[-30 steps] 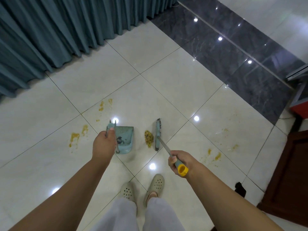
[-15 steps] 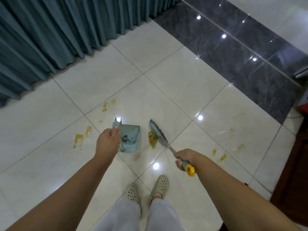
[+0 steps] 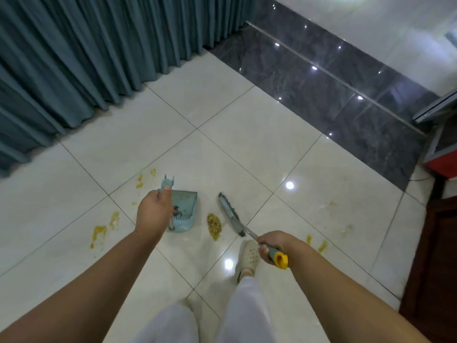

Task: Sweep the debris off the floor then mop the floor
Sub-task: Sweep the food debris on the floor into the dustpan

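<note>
A light blue dustpan [image 3: 185, 211] stands on the cream tiled floor [image 3: 247, 144], its mouth facing right. My left hand [image 3: 153, 211] grips its upright handle. A small pile of yellow-green debris [image 3: 214, 226] lies just right of the dustpan's mouth. The broom head [image 3: 230, 212] rests on the floor to the right of that pile, not touching it. My right hand [image 3: 272, 245] grips the broom's grey handle near its yellow end cap [image 3: 281, 260].
Yellow smears mark the tiles at the left [image 3: 100, 233], behind the dustpan [image 3: 144, 178] and at the right [image 3: 319, 245]. Teal curtains [image 3: 99, 58] hang along the far left. A dark marble strip [image 3: 333, 90] crosses the far right; brown wooden furniture [image 3: 435, 256] stands at the right edge.
The broom head has swung back to the right, a little away from the debris pile. One foot has stepped forward beside my right hand. The dustpan stays in place.
</note>
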`<action>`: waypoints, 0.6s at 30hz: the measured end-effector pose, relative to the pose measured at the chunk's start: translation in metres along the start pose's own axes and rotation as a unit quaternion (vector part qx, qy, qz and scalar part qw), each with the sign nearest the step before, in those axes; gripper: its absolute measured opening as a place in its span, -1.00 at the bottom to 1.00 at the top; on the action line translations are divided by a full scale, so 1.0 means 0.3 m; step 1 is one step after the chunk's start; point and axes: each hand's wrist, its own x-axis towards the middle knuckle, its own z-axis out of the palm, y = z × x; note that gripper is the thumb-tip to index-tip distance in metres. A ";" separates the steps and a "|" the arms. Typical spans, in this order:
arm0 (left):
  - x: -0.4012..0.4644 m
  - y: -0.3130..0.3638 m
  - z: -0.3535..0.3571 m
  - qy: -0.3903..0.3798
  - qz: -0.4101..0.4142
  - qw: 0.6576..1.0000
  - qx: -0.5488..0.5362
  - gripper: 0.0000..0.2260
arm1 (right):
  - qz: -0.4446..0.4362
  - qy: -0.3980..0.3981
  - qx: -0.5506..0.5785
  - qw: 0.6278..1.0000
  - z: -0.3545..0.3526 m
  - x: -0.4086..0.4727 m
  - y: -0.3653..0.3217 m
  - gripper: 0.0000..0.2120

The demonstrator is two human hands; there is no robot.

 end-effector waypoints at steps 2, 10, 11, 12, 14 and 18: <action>0.031 0.053 0.068 0.005 0.000 1.000 0.001 -0.52 | 0.005 -0.007 0.007 1.000 -0.049 0.011 -0.054 -0.84; 0.148 0.304 0.424 0.017 0.032 0.998 0.051 -0.52 | -0.004 0.015 0.071 0.997 -0.412 0.053 -0.378 -0.87; 0.163 0.330 0.468 0.019 0.031 0.998 0.053 -0.54 | -0.006 0.020 0.079 0.997 -0.468 0.063 -0.420 -0.88; 0.180 0.353 0.514 0.021 0.030 0.998 0.055 -0.55 | -0.012 0.024 0.087 0.996 -0.526 0.075 -0.465 -0.90; 0.209 0.399 0.602 0.023 0.033 0.998 0.058 -0.57 | -0.024 0.035 0.096 0.994 -0.640 0.093 -0.551 -0.92; 0.261 0.495 0.752 0.030 0.033 0.998 0.053 -0.58 | -0.043 0.059 0.108 0.991 -0.854 0.144 -0.717 -0.85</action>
